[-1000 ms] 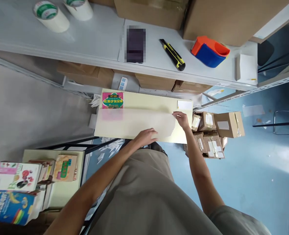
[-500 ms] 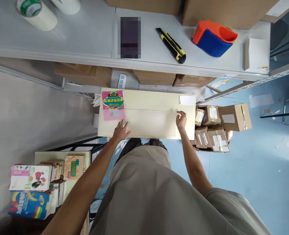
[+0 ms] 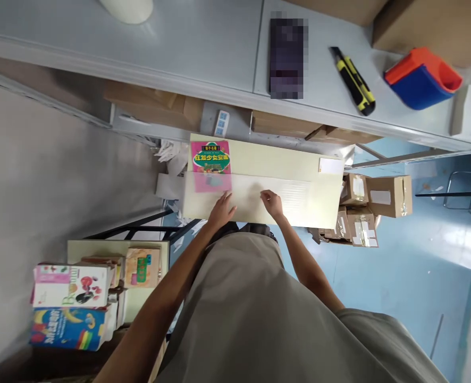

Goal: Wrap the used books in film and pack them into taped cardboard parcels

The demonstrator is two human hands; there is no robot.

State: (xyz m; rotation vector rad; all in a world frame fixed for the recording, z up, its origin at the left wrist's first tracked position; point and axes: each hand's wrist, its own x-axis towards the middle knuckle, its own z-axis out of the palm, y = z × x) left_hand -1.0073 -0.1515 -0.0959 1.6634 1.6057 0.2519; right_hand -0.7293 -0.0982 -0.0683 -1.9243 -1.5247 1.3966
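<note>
A pink and green book (image 3: 210, 158) lies at the left end of a pale yellow tabletop (image 3: 326, 199). Across the book's lower part and the table's near side stretches a translucent sheet (image 3: 293, 198). My left hand (image 3: 221, 211) lies flat on this sheet, fingers apart, just below the book's lower right corner. Over the middle of the sheet, right of the left hand, is my right hand (image 3: 273, 205) with its fingers curled and pressed together. Whatever may be between those fingertips is hidden.
A grey shelf above holds a black and yellow box cutter (image 3: 353, 82) and an orange and blue tape dispenser (image 3: 422, 80). A white label stack (image 3: 331, 165) lies at the table's far right. Cardboard boxes (image 3: 389, 197) stand right; piled books (image 3: 70, 330) are lower left.
My right hand has moved left along the sheet, from near its right end to the middle. My left hand stays by the book. The camera view has shifted and turned slightly.
</note>
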